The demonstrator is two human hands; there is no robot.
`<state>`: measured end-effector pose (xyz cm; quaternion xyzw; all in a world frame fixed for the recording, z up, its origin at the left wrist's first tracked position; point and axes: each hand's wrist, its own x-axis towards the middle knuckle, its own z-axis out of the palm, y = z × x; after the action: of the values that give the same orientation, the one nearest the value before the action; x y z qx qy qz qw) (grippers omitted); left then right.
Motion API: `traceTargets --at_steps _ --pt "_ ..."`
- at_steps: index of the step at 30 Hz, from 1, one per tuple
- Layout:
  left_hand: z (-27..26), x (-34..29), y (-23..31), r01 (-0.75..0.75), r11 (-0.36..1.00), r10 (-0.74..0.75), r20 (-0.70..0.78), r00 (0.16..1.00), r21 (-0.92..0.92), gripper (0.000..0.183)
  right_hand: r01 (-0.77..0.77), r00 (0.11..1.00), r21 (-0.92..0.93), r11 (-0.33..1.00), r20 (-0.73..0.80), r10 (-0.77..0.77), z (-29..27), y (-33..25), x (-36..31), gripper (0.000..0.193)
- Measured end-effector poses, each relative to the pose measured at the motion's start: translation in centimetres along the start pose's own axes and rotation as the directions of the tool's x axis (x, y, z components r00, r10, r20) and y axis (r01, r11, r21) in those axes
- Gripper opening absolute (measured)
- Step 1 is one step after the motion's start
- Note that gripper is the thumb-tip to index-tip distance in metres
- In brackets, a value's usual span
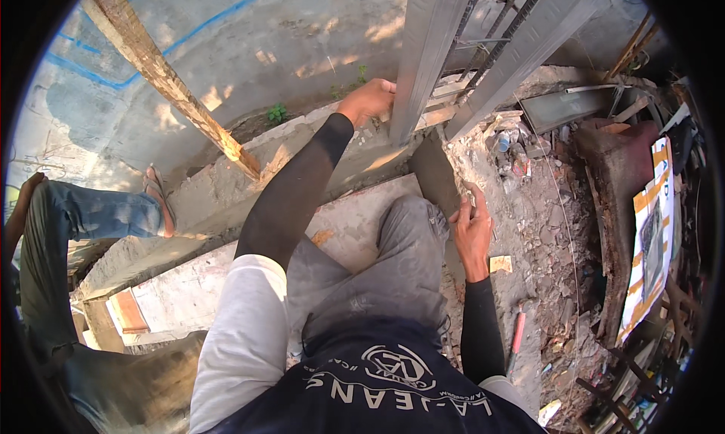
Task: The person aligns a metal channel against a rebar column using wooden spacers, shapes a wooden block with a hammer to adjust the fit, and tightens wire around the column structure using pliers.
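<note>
Right hand clenched on the handle of a grey, mortar-caked steel trowel, blade pointing up toward the foot of the upright grey metal formwork panel. Left hand reaching far forward, fingers clasped on the left edge of that panel. Just below the panel, a rough grey concrete ledge. Left of the panel, a leaning, mortar-spattered wooden pole. Well right of the panel, a flat rectangular white-and-orange printed board propped on edge among rubble. Below and right of the trowel, a small tan wood scrap and a red-handled tool. Far left, another person's leg in blue jeans.
</note>
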<state>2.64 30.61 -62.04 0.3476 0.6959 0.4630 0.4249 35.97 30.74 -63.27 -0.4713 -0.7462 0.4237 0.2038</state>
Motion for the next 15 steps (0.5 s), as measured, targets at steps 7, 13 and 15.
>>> traceTargets --at_steps 7,13,15 --pt "-0.4 3.2 -2.7 0.032 0.982 -0.008 0.128 0.992 -0.184 0.048 0.063 0.975 -0.129 0.99 -0.203 -0.088 2.3 -2.8 4.7 0.034" --pt "0.7 2.1 1.1 0.229 0.966 -0.216 0.114 0.97 -0.12 0.054 0.15 0.951 -0.042 0.988 -0.267 -0.155 3.2 -2.1 5.3 0.043" --pt "-0.8 3.1 -0.2 0.248 0.959 -0.227 0.148 0.962 -0.137 0.057 0.186 0.94 0.006 0.983 -0.292 -0.176 3.3 -2.4 5.3 0.039"
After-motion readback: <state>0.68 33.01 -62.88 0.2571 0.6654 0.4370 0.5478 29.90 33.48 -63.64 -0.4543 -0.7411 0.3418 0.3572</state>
